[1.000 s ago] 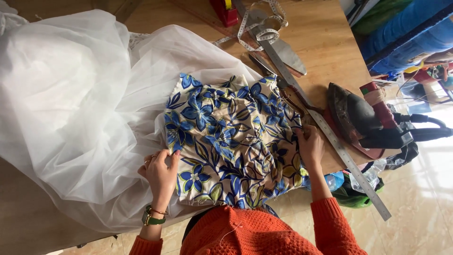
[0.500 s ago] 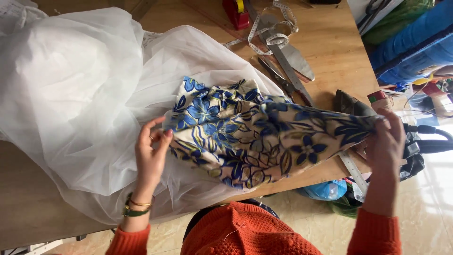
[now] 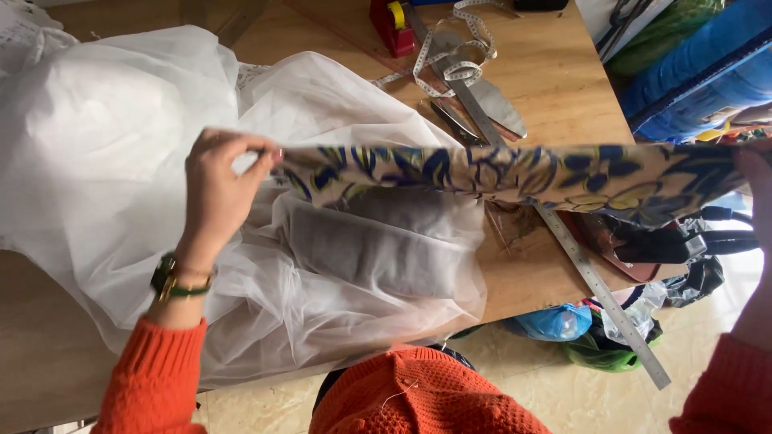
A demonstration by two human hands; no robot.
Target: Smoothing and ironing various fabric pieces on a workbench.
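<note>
My left hand (image 3: 217, 189) pinches one end of a blue, cream and yellow floral fabric piece (image 3: 515, 173), which is lifted off the table and stretched out flat, seen almost edge-on. My right hand (image 3: 756, 173) grips the other end at the right edge of the view, only partly visible. The fabric hangs above a heap of sheer white tulle (image 3: 121, 145) spread over the wooden table (image 3: 563, 72). I wear an orange knitted sweater and a watch on the left wrist.
A long metal ruler (image 3: 599, 289) lies diagonally over the table's right edge. Scissors (image 3: 482, 96), a white measuring tape (image 3: 450, 56) and a red tape dispenser (image 3: 390, 24) sit at the back. A dark iron (image 3: 643, 241) is under the fabric; bags (image 3: 563, 321) lie on the floor.
Both hands have raised the floral fabric from the table and pulled it apart sideways, so it is now taut and higher. The camera view has tilted closer.
</note>
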